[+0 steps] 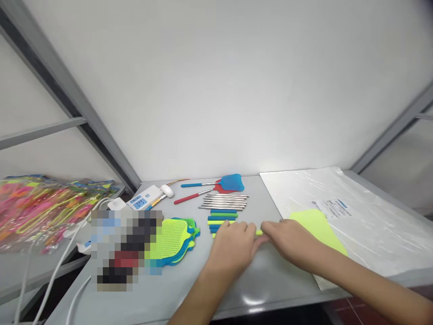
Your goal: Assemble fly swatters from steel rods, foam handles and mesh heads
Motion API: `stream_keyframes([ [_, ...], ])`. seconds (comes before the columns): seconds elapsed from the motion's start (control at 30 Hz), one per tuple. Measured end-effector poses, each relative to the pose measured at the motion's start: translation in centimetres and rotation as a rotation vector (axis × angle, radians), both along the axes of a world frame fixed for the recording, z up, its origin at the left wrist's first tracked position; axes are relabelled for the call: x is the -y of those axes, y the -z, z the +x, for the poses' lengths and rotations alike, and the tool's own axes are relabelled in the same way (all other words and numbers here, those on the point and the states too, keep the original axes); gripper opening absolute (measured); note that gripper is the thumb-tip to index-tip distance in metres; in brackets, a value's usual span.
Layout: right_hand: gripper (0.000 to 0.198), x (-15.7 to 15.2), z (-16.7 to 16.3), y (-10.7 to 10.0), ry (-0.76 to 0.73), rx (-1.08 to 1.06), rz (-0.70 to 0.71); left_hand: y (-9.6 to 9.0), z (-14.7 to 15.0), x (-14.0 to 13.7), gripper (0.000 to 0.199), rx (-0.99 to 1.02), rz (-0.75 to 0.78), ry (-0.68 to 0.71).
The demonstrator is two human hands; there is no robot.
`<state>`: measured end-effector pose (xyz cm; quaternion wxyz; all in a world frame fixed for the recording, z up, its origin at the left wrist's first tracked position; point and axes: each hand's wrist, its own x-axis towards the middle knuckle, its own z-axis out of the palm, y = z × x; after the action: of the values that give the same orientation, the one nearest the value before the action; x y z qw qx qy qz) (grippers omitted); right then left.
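Observation:
My left hand (233, 247) and my right hand (287, 239) are close together over the table, fingers closed. Between them shows a short yellow-green stem (259, 232), pinched from both sides. A plain yellow-green fly swatter head (320, 230) reaches out behind my right hand; its joint with the stem is covered by my fingers. Just beyond my left hand lies a row of blue, green and yellow handle sleeves (221, 218), partly hidden by it. Thin metal rods (223, 201) lie side by side behind the sleeves. Perforated swatter heads (174, 239) are stacked to the left.
At the back lie a blue fly swatter (232, 182) and a red one (191, 197). A power strip (145, 198) with cables stands left, near a pixelated patch. A white plastic sheet (304, 189) covers the right side. Bagged colourful goods (61, 207) fill the left shelf.

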<state>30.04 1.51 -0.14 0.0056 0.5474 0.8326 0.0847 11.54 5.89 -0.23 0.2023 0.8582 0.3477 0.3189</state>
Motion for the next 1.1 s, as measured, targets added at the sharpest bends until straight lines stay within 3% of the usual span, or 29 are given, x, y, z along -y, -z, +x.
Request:
stream_keyframes([
  [0.2, 0.015, 0.1, 2.8, -1.0, 0.023, 0.2, 0.101, -2.1, 2.9, -2.2, 0.047, -0.192, -0.216, 0.153],
  [0.37, 0.018, 1.8, 3.8, -1.2, -0.137, 0.281, 0.11, -2.7, 2.2, -1.1, 0.051, -0.341, -0.503, 0.362],
  [0.57, 0.025, 2.5, 1.9, -2.6, -0.445, 0.304, 0.295, -3.4, -1.4, 1.3, 0.051, -0.386, -1.018, 0.588],
  [0.7, 0.026, 1.1, 1.4, -3.8, -0.638, 0.319, 0.451, -3.4, -4.2, 2.3, 0.043, -0.134, -1.545, 0.678],
  [0.77, 0.025, 0.0, 3.2, -4.4, -0.674, 0.276, 0.552, -2.9, -6.6, 2.6, 0.041, 0.006, -1.779, 0.675],
  [0.8, 0.025, -0.6, 4.6, -4.8, -0.659, 0.233, 0.608, -2.5, -8.0, 2.5, 0.041, 0.027, -1.82, 0.657],
  [0.87, 0.022, -1.6, 7.6, -5.4, -0.49, 0.128, 0.772, -1.8, -10.8, 2.3, 0.041, 0.035, -1.796, 0.599],
  [0.93, 0.016, -2.2, 9.9, -5.7, -0.35, 0.084, 0.842, -1.4, -12.9, 2.0, 0.042, 0.081, -1.605, 0.499],
  [1.0, 0.015, -2.4, 10.3, -5.4, -0.321, 0.065, 0.835, -1.2, -13.4, 1.7, 0.044, 0.067, -1.201, 0.382],
  [1.1, 0.016, -2.5, 7.9, -3.9, -0.421, 0.077, 0.743, -0.8, -11.3, 1.7, 0.033, 0.013, -0.724, 0.255],
])
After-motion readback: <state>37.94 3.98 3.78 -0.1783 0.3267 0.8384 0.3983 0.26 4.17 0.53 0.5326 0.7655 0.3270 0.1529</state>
